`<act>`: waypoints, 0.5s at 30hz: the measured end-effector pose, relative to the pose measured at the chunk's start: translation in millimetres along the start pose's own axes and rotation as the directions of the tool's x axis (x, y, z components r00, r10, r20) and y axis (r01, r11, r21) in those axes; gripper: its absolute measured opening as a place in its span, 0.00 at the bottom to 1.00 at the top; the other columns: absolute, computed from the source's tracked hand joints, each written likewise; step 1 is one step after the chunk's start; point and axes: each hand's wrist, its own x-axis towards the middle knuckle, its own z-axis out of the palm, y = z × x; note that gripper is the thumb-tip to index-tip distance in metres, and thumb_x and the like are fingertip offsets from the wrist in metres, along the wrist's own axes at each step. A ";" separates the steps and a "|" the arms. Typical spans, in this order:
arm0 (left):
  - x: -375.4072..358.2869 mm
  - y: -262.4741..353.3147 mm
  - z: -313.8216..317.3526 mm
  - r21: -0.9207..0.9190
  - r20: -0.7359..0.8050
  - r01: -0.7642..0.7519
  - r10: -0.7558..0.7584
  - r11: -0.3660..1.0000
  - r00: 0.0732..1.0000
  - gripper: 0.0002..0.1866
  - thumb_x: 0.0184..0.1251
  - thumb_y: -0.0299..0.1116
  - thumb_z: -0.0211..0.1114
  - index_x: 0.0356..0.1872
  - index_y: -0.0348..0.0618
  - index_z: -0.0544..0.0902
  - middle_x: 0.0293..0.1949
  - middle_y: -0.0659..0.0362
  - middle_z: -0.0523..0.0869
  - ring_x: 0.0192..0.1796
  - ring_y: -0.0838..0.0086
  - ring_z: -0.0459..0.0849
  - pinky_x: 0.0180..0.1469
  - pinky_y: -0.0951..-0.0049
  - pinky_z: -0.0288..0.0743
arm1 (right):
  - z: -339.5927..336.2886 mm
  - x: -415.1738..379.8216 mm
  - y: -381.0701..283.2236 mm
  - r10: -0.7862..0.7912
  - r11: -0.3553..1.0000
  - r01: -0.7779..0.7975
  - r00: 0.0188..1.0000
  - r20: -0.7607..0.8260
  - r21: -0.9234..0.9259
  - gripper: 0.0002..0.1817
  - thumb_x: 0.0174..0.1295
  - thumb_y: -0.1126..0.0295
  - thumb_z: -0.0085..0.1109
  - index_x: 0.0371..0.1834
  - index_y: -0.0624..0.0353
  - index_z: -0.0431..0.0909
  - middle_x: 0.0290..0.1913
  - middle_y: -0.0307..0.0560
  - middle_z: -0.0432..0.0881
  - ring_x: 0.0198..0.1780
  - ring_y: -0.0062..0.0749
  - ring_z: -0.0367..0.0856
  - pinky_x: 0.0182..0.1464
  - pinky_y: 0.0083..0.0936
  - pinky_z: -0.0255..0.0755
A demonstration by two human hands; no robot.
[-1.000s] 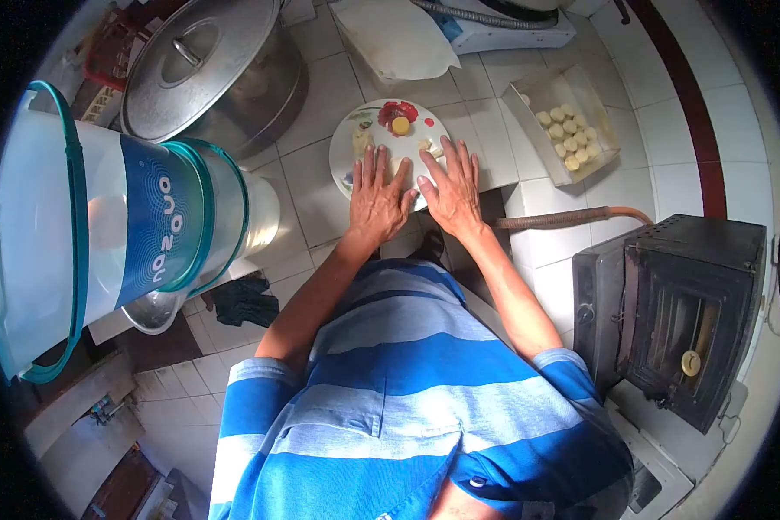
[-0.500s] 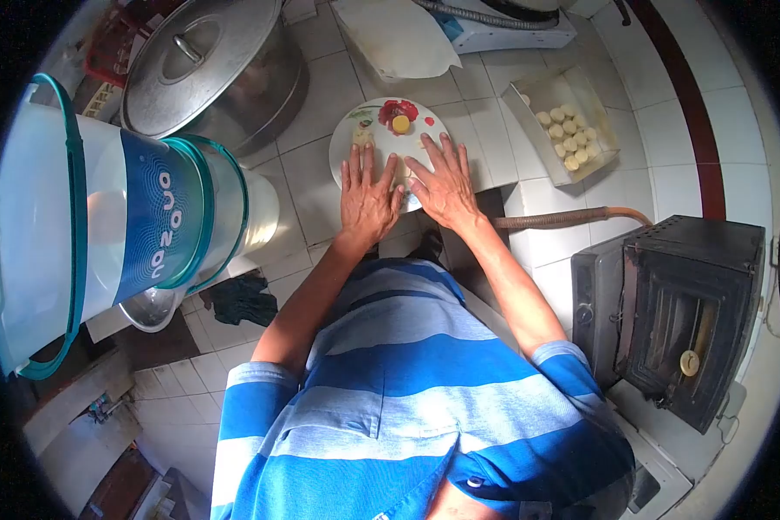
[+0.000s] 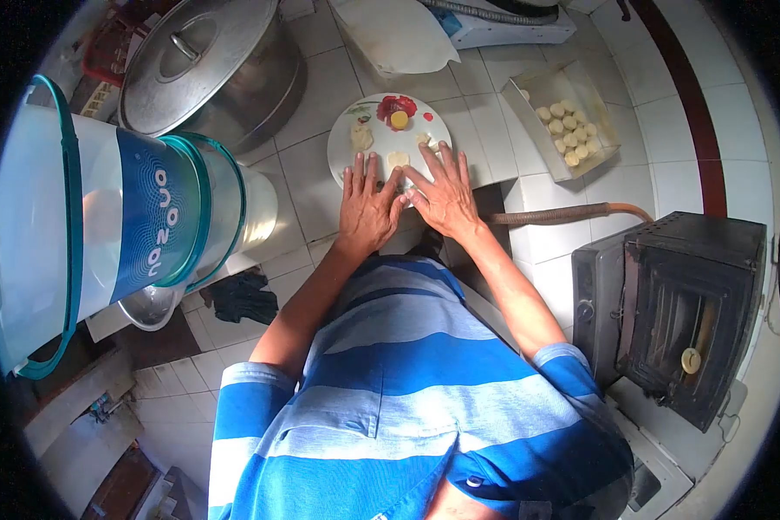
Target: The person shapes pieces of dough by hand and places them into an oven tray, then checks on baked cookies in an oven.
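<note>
A white plate (image 3: pixel 342 165) with a red flower pattern lies on the tiled counter. My left hand (image 3: pixel 370 205) rests palm down over its near left part, fingers spread. My right hand (image 3: pixel 446 195) lies likewise over the near right part, and the two thumbs almost meet. Just beyond the fingertips sits a small pale flattened dough piece (image 3: pixel 398 159). A dough lump (image 3: pixel 361 137) is at the plate's left side. On the flower rests a yellow ball (image 3: pixel 399 120), and a small pale dough bit (image 3: pixel 423 139) is partly hidden near my right fingertips. What lies under the palms is hidden.
A rectangular tin (image 3: pixel 529 130) with several round pale dough balls stands at the right. Further right is a black oven (image 3: pixel 693 312). A large lidded pot (image 3: pixel 208 69) and big clear buckets (image 3: pixel 104 208) crowd the left. A hose (image 3: pixel 550 215) runs near the counter edge.
Both hands have drawn back slightly toward my body across the plate. More of the flattened dough piece and the left dough lump now shows.
</note>
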 end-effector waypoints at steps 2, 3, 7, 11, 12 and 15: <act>2.4 0.6 -2.2 -0.044 -0.062 -0.039 0.036 0.998 0.997 0.27 0.77 0.45 0.60 0.73 0.51 0.74 0.78 0.37 0.62 0.81 0.33 0.54 0.78 0.32 0.53 | 3.2 -0.1 2.5 -0.008 1.000 0.008 1.000 -0.002 -0.019 0.23 0.75 0.51 0.51 0.67 0.43 0.80 0.81 0.55 0.61 0.84 0.62 0.49 0.82 0.67 0.40; 4.7 1.0 -3.9 -0.041 -0.065 -0.038 0.035 0.998 0.997 0.27 0.77 0.45 0.60 0.73 0.51 0.74 0.78 0.37 0.62 0.81 0.33 0.54 0.78 0.32 0.53 | 2.2 2.9 2.1 -0.011 1.000 0.011 1.000 -0.004 -0.019 0.23 0.75 0.51 0.51 0.67 0.43 0.80 0.81 0.55 0.61 0.84 0.62 0.49 0.82 0.67 0.40; 6.9 1.0 -1.1 -0.032 -0.073 -0.035 0.033 0.999 0.997 0.27 0.76 0.45 0.62 0.72 0.50 0.76 0.78 0.36 0.62 0.81 0.33 0.54 0.78 0.32 0.53 | 3.5 4.9 4.4 -0.019 0.999 0.018 1.000 -0.020 -0.037 0.23 0.75 0.51 0.51 0.67 0.44 0.81 0.80 0.55 0.62 0.83 0.62 0.50 0.81 0.67 0.41; 11.1 2.1 -4.5 0.005 -0.014 0.001 -0.001 1.000 1.000 0.28 0.77 0.48 0.58 0.73 0.51 0.75 0.78 0.38 0.61 0.82 0.38 0.52 0.80 0.37 0.50 | 3.2 13.1 6.8 -0.033 0.998 0.032 0.999 -0.018 -0.061 0.22 0.75 0.52 0.50 0.66 0.46 0.82 0.80 0.56 0.62 0.83 0.62 0.50 0.81 0.67 0.42; 12.2 2.8 -3.7 0.005 -0.015 0.000 0.000 1.000 1.000 0.28 0.77 0.48 0.58 0.73 0.51 0.75 0.78 0.38 0.61 0.82 0.38 0.52 0.80 0.37 0.50 | 3.4 14.2 8.3 -0.034 0.998 0.032 0.999 -0.019 -0.062 0.22 0.75 0.52 0.50 0.66 0.46 0.82 0.80 0.56 0.62 0.83 0.62 0.50 0.81 0.67 0.42; 11.6 3.6 -0.4 0.004 -0.060 -0.009 0.009 1.000 0.998 0.27 0.77 0.47 0.58 0.72 0.50 0.76 0.78 0.38 0.62 0.82 0.38 0.52 0.80 0.37 0.50 | 2.0 17.4 9.8 -0.038 0.996 0.038 0.999 -0.005 -0.078 0.22 0.75 0.53 0.51 0.65 0.47 0.82 0.80 0.56 0.63 0.83 0.62 0.51 0.81 0.67 0.43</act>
